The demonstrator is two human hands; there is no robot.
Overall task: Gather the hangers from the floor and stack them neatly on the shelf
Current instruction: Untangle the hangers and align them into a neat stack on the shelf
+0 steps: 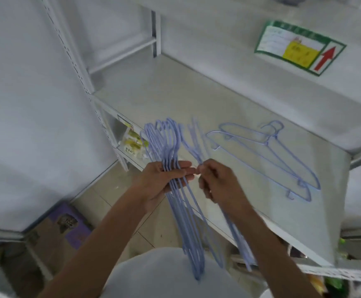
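Tangling is the likeliest trouble: the hooks of the bundle of hangers (pixel 171 168) fan out crookedly, and the single hanger (pixel 194 145) could snag them as it is drawn away, spilling the lot to the floor. In the head view, the left hand (pixel 164 181) is clenched round the bundle's necks, palm up, forearm raised. The right hand (pixel 216 179) pinches the single hanger, knuckles up. Two more stacked hangers (pixel 267 155) lie flat on the shelf (pixel 175 89), just beyond.
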